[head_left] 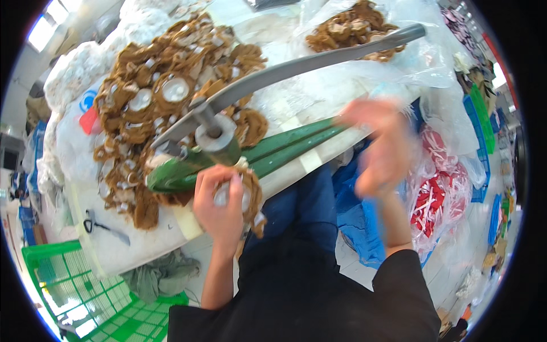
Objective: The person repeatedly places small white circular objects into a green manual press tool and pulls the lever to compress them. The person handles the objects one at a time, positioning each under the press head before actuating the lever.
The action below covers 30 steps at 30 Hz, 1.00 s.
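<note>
My left hand (219, 199) is closed on a brown plush piece (252, 196) with a white plastic disc in it, just below the round metal post of a green hand press (216, 149). The press's long grey lever (290, 67) rises to the far right, and no hand is on it. My right hand (379, 145) is in the air near the right end of the press's green base, smeared by motion. Its finger shape is unclear. A large heap of brown plush pieces (128, 117), many with white plastic parts, lies left of and behind the press.
More brown plush pieces (342, 28) sit on clear plastic at the far right. Small scissors (102, 225) lie at the table's left. A green crate (62, 285) stands lower left. Bags of red and white pieces (436, 199) and blue sheeting (362, 228) are at my right.
</note>
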### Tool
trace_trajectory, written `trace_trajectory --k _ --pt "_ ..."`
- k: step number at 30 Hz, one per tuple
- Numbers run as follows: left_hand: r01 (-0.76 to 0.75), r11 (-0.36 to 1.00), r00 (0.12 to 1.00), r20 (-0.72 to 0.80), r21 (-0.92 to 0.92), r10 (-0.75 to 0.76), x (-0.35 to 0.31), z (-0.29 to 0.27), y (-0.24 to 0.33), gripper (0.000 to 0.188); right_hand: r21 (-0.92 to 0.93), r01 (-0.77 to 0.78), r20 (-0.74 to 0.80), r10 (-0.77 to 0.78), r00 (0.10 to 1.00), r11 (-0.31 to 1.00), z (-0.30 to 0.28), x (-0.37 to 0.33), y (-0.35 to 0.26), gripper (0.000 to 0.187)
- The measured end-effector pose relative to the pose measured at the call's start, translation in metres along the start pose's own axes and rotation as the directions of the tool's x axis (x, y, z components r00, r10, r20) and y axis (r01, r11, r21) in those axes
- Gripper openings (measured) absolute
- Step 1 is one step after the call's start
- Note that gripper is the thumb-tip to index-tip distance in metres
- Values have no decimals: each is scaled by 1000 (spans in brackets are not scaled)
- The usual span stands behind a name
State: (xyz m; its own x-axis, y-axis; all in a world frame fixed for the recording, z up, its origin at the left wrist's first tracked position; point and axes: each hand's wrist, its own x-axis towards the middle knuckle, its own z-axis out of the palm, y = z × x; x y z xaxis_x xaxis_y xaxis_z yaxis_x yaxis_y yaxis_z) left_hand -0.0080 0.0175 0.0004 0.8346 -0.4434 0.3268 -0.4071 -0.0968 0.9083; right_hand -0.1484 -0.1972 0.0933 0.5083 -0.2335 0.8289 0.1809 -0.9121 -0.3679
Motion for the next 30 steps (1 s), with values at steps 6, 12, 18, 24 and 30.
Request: trace_trajectory --k 6,12,18,24,30 --pt "-27 991 989 137 -131 45 -25 3 32 30 416 -785 676 421 605 460 67 -103 -65 73" --pt "-65 963 983 147 -262 106 -14 -1 24 49 204 -871 254 835 488 447 2 -56 26 57" --pt "-6 991 1000 18 -136 8 -30 -52 7 41 673 -600 -79 848 523 433 -20 -26 73 53" --pt "-19 987 937 -342 159 73 34 -171 -20 32 411 -752 168 767 619 516 17 -96 41 29" --pt "197 740 960 -279 643 -13 97 -237 -66 48 105 -630 136 616 776 769 67 -110 24 18"
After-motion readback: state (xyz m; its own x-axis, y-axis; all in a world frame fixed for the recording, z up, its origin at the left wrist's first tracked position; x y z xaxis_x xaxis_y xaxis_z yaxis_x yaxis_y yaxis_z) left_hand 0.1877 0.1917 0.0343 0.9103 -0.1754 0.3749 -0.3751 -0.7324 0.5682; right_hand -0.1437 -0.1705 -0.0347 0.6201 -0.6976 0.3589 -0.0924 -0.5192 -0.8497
